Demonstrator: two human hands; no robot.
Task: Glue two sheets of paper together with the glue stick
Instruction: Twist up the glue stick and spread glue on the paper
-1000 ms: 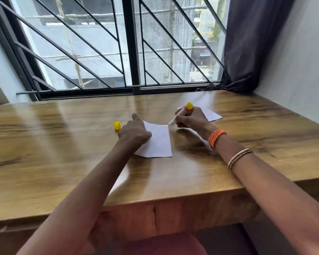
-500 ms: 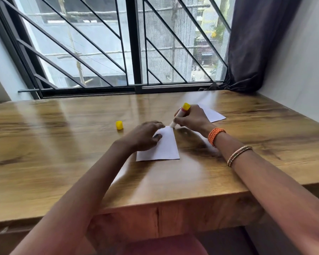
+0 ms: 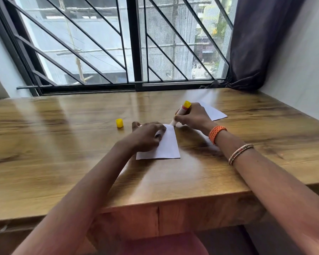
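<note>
A white sheet of paper point(image 3: 167, 146) lies on the wooden table point(image 3: 63, 144) in front of me. My left hand point(image 3: 147, 135) rests on its left half with the fingers bent down onto it. My right hand point(image 3: 191, 116) grips an uncapped glue stick point(image 3: 180, 112), white with a yellow end, tilted so that its tip touches the sheet's far right corner. A second white sheet point(image 3: 213, 112) lies behind my right hand, partly hidden by it. The yellow cap point(image 3: 119, 123) stands on the table left of my left hand.
A barred window point(image 3: 133, 43) runs along the table's far edge. A dark curtain point(image 3: 256, 43) hangs at the back right, beside a white wall point(image 3: 302, 61). The table's front edge is close to me, with a reddish seat point(image 3: 160, 243) below.
My left hand has slid right and nearer on the sheet, its fingers now curled down. The sheet has shifted slightly. The glue stick's tip stays at the far right corner.
</note>
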